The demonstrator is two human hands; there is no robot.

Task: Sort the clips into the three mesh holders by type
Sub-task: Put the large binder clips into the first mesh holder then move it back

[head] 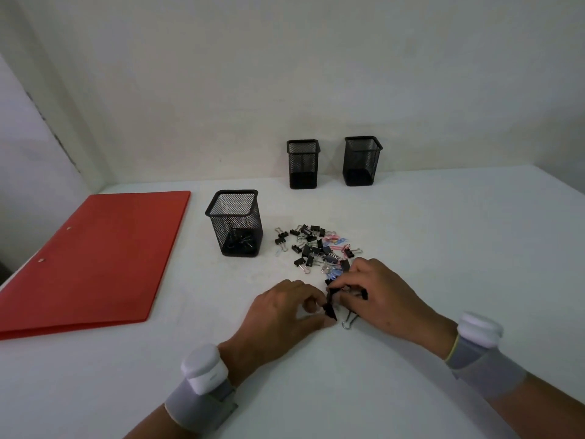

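Head view shows the pile of clips (318,248) lying loose on the white table (443,248), black binder clips mixed with pink and blue paper clips, just right of the nearest mesh holder (234,223), which already has black clips in its bottom. At the pile's near edge both hands work close together: the left hand (285,312) pinches a black binder clip (330,310) between thumb and fingertips, and the right hand (380,296) has its fingers curled down and closed on more black clips, though how many I cannot tell. A loose silver-handled clip (349,321) lies just beside that clip. Two other holders (303,164) (361,161) stand well behind the pile, near the wall, and look empty. A red folder (95,258) lies left of the nearest holder. My worry: tangled wire handles could drag a wrong-type clip along, or a sprung clip could slip from the pinch and scatter the pile.
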